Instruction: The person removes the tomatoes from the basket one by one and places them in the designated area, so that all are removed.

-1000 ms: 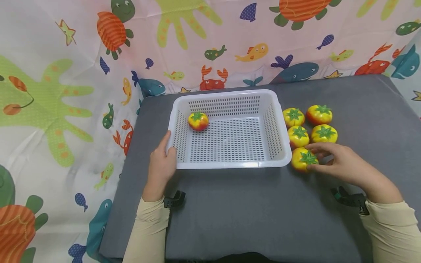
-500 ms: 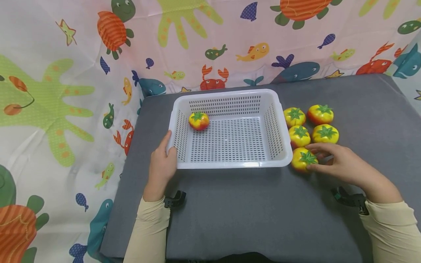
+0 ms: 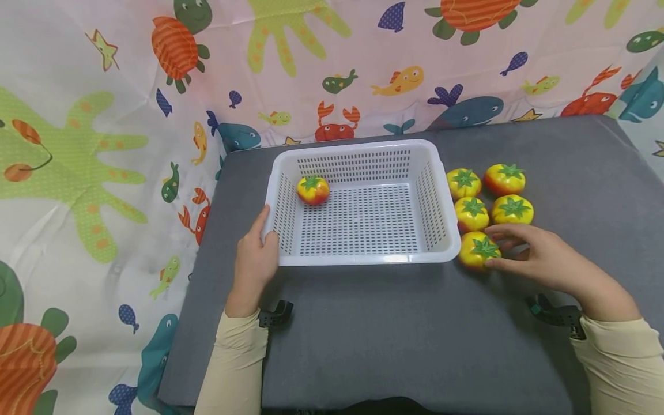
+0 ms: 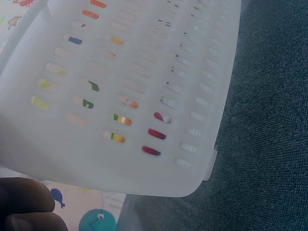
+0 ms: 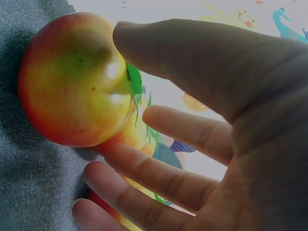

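A white perforated plastic basket [image 3: 358, 260] stands on the grey table, with one yellow-red toy tomato [image 3: 313, 191] inside at its left. My left hand [image 3: 254, 262] grips the basket's near-left corner; in the left wrist view, fingertips [image 4: 33, 207] show below the basket wall [image 4: 110, 173]. To the basket's right, my right hand [image 3: 544, 259] is beside the nearest tomato [image 3: 474, 252] of a cluster. In the right wrist view, the thumb is close against that tomato [image 5: 72, 82], while the other fingers [image 5: 163, 173] spread loosely apart. Whether the thumb touches it, I cannot tell.
Several more toy tomatoes [image 3: 512, 210] with green star-shaped leaves sit close together behind the nearest one. A curtain [image 3: 332, 63] printed with sea animals hangs behind and to the left of the grey table [image 3: 389, 340].
My right hand and wrist have shifted very slightly to the right beside the nearest tomato. The left hand, basket and tomatoes look unmoved.
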The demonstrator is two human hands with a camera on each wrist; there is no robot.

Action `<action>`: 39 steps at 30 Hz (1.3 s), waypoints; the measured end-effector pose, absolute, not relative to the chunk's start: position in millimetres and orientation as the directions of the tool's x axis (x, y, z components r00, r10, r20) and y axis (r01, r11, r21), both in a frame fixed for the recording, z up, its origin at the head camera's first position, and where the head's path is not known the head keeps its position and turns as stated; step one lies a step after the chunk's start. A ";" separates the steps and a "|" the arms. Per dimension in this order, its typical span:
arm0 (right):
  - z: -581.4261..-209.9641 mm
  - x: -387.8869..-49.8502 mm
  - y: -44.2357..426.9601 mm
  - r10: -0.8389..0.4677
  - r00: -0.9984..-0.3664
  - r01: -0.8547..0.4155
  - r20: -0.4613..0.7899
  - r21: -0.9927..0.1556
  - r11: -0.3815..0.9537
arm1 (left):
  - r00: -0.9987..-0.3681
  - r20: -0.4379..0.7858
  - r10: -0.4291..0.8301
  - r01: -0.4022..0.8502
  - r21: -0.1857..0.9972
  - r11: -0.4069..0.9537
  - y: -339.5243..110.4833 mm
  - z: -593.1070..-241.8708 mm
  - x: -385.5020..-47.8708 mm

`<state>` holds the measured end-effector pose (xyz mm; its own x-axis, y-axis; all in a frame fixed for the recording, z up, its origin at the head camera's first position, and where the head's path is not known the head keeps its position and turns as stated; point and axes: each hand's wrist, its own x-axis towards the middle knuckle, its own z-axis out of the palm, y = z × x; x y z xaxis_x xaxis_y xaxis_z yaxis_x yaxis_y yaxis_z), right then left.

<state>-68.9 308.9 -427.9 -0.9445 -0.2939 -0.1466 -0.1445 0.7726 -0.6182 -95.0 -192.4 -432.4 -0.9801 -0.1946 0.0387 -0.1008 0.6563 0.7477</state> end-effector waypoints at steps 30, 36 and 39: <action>-406.4 -70.0 307.4 -0.314 -0.943 -0.202 -0.111 -0.559 0.804 | -0.981 0.035 -0.193 -0.105 0.739 0.665 -195.4 -433.8 -95.8; -401.6 -72.0 304.3 -0.326 -0.941 -0.232 -0.086 -0.534 0.813 | -0.982 0.035 -0.184 -0.099 0.740 0.666 -196.0 -434.5 -96.1; -397.9 -74.1 301.5 -0.333 -0.940 -0.246 -0.075 -0.529 0.812 | -0.982 0.043 -0.183 -0.093 0.738 0.668 -196.6 -434.7 -96.3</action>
